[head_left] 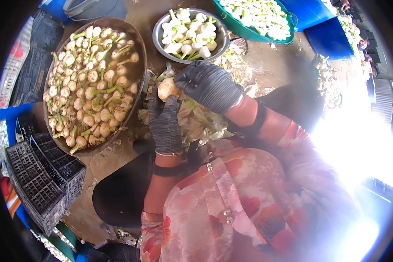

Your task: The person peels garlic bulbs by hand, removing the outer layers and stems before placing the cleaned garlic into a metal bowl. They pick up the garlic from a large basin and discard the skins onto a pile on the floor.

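Between my hands is a garlic bulb (pixel 168 88), round and pale brown. My left hand (pixel 165 122), in a black ribbed glove, grips it from below with the fingers wrapped round it. My right hand (pixel 212 85), gloved the same way, is closed in a pinch at the bulb's right side. What its fingers hold, if anything, is hidden. Just beyond them stands a metal bowl (pixel 156 40) of white, cleaned bulbs with green stems. To the left, a wide round tub (pixel 137 37) holds many unpeeled bulbs in murky water.
Loose peelings (pixel 201 120) lie in a heap under my hands. A green basin (pixel 249 36) of cleaned bulbs is at the far right, near blue containers (pixel 329 39). Black crates (pixel 39 174) stand at the left, and a grey bucket (pixel 94 11) at the back.
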A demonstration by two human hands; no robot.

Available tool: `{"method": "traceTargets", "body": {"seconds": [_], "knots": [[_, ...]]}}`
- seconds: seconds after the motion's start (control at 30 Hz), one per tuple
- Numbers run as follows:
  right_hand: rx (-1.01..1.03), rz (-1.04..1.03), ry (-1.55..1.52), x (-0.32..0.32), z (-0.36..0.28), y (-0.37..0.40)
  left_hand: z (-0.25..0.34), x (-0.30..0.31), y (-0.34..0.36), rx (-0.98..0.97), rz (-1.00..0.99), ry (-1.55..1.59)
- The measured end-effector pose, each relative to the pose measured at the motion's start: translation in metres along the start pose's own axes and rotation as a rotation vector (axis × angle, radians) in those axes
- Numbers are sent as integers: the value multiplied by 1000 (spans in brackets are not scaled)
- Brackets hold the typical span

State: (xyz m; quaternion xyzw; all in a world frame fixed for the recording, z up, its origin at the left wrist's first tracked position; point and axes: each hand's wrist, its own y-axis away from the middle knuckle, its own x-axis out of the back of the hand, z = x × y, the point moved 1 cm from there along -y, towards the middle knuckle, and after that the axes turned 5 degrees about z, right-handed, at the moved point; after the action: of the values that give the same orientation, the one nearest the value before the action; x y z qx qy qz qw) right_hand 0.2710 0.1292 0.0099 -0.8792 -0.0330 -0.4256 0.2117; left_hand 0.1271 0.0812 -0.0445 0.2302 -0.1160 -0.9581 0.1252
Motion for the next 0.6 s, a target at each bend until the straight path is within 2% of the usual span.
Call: {"method": "traceTargets", "body": {"seconds": [0.13, 0.2, 0.3, 0.37, 0.43, 0.53, 0.6], "knots": [[-128, -112, 148, 11, -4, 2, 15, -15, 8, -51, -80, -238], [-167, -52, 76, 15, 2, 3, 22, -21, 12, -77, -138, -308], [-361, -45, -191, 26, 17, 3, 18, -23, 15, -54, -256, -18], [-469, -12, -69, 14, 64, 5, 14, -19, 12, 40, -248, 115], [-566, -13, 4, 19, 81, 12, 12, -16, 7, 154, -262, 277], [-394, 91, -311, 32, 60, 17, 7, -9, 4, 335, -338, 557], [-81, 56, -241, 39, 43, 14, -1, -8, 0, 413, -443, 742]]}}
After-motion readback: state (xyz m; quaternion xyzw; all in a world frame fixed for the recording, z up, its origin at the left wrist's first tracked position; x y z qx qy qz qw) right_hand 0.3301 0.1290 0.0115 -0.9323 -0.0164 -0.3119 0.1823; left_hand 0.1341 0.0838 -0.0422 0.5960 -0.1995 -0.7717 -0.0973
